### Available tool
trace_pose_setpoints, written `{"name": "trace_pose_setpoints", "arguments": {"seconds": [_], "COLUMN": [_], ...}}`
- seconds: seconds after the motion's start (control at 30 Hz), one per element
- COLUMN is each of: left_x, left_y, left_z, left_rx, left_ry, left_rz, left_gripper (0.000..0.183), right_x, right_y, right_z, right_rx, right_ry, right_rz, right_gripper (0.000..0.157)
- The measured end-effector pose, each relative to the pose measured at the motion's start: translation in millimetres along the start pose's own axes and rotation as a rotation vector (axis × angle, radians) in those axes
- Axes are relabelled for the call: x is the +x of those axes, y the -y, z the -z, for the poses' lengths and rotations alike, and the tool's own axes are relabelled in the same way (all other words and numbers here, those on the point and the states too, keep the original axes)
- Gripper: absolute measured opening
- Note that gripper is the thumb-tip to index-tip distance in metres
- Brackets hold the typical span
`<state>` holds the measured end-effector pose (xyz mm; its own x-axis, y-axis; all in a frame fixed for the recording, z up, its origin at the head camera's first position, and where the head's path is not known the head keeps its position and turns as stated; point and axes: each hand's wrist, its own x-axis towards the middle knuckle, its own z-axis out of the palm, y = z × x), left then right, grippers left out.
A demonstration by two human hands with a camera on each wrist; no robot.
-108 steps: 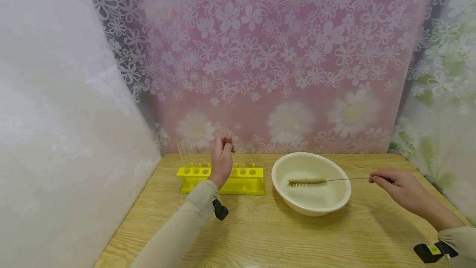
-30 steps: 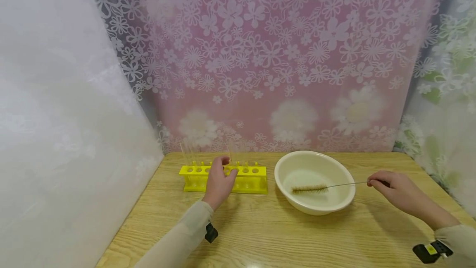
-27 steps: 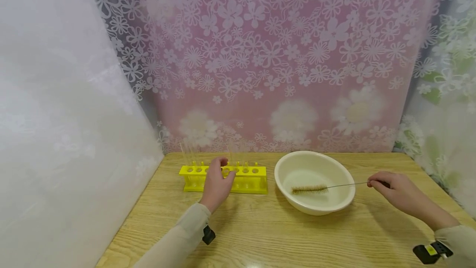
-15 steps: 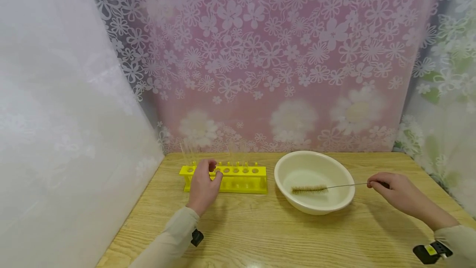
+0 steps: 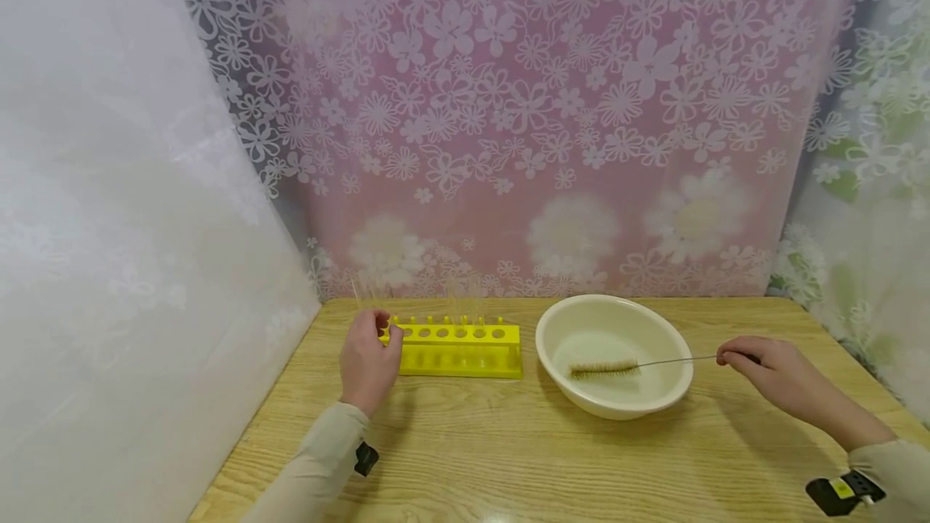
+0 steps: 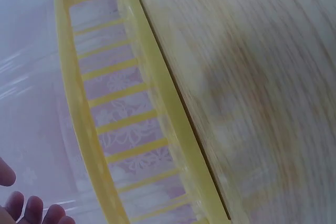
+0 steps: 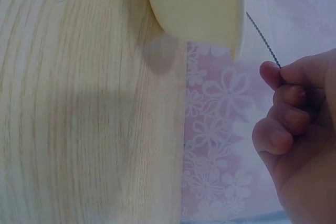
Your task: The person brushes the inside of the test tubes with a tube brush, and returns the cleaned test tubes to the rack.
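Bristly brush [image 5: 605, 370] dipping into round cream bowl [image 5: 613, 410]
Right hand [image 5: 776, 370] is pinching it; left hand [image 5: 367, 361], fingers apart, is hovering by yellow rack [image 5: 452, 342] holding clear tubes [image 5: 476, 301].

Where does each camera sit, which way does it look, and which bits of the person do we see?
Head: on the head, looking forward and down at the yellow rack, bowl and brush; the left hand, right hand and sleeves show.
Left wrist: looks at the rack slanting across the picture; only some left fingers show, bottom left.
Right wrist: looks toward the bowl's side and the brush's wire; right fingers show curled.
Shared: head and right wrist both show the bowl.
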<state>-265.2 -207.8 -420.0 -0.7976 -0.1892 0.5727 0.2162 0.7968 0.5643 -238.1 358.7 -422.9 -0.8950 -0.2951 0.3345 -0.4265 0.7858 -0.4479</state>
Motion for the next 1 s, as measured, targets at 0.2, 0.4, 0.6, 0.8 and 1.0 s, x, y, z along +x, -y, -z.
{"name": "trace_pose_setpoints", "arguments": {"seconds": [0.2, 0.4, 0.6, 0.8, 1.0], "left_x": [1.1, 1.0, 1.4, 1.1, 3.0], "left_y": [8.3, 14.0, 17.5, 20.8, 20.7], "left_z": [-0.3, -2.9, -6.3, -8.5, -8.4], "left_rx": [0.034, 0.023, 0.075, 0.120, 0.144], "left_ry": [-0.013, -0.036, -0.031, -0.013, -0.015], "left_rz": [0.045, 0.063, 0.072, 0.057, 0.024], "left_gripper": [0.027, 0.033, 0.041, 0.045, 0.043], "right_x": [-0.6, 0.6, 0.8, 1.3, 1.5], "right_y": [1.1, 2.6, 4.5, 3.8, 2.8], "right_z": [0.9, 3.6, 7.6, 10.1, 15.1], "right_rx": [0.013, 0.021, 0.021, 0.036, 0.027], "right_ry": [-0.009, -0.013, -0.023, -0.050, -0.079], "right_rz": [-0.018, -0.024, -0.019, -0.007, 0.000], "right_gripper": [0.019, 0.020, 0.021, 0.021, 0.021]}}
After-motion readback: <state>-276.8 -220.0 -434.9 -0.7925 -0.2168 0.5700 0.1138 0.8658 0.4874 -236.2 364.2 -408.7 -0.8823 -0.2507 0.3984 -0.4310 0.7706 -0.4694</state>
